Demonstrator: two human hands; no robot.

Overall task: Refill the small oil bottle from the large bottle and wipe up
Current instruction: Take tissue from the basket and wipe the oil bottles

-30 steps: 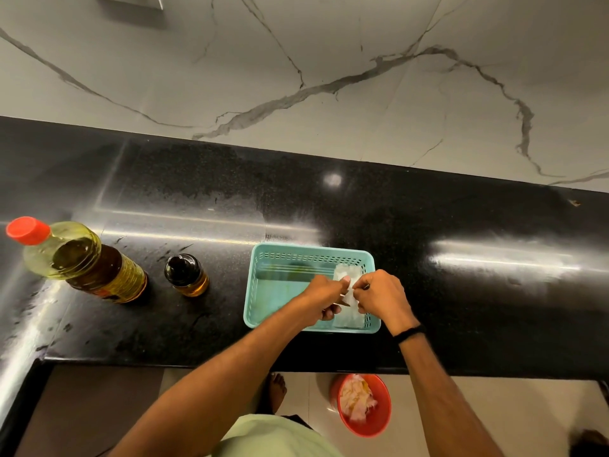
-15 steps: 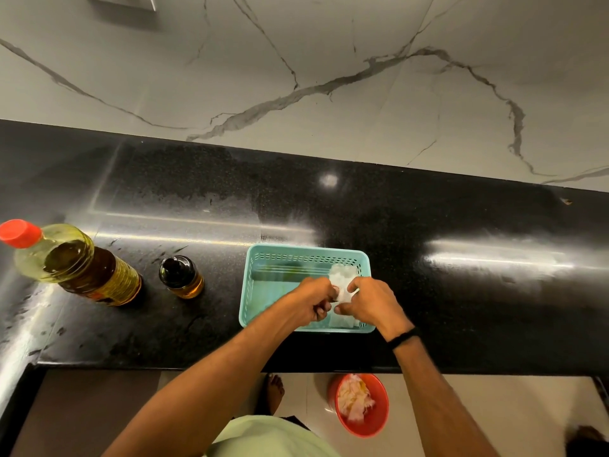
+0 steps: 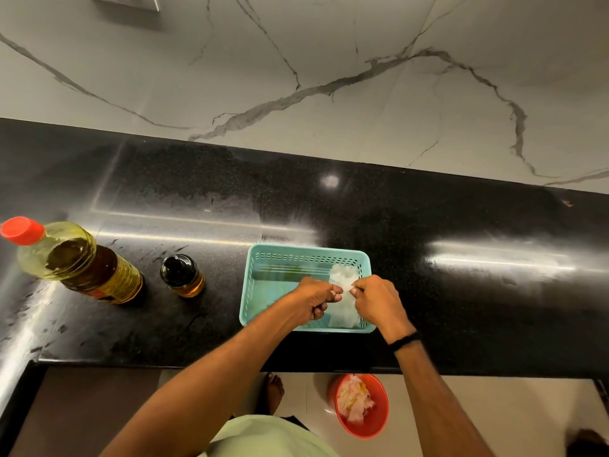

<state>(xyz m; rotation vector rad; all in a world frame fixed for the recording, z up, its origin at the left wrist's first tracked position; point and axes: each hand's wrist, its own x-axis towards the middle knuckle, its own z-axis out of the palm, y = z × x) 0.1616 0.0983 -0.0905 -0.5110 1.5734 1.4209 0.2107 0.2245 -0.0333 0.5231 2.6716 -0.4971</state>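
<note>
A tissue [image 3: 343,285] is pinched between the left hand [image 3: 314,300] and right hand [image 3: 379,303] over the basket [image 3: 308,257]. The big bottle [image 3: 79,263] and small bottle [image 3: 182,276] are stood far left on the tabletop [image 3: 461,308].

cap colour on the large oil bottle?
Red-orange. The cap tops the large oil bottle at the counter's left end, clearest in the head view.

Large oil bottle [image 3: 82,262], red cap, stood upright at counter's left; small dark-capped oil bottle [image 3: 182,275] just beside it; white tissue [image 3: 344,278] pinched over teal basket.
</note>
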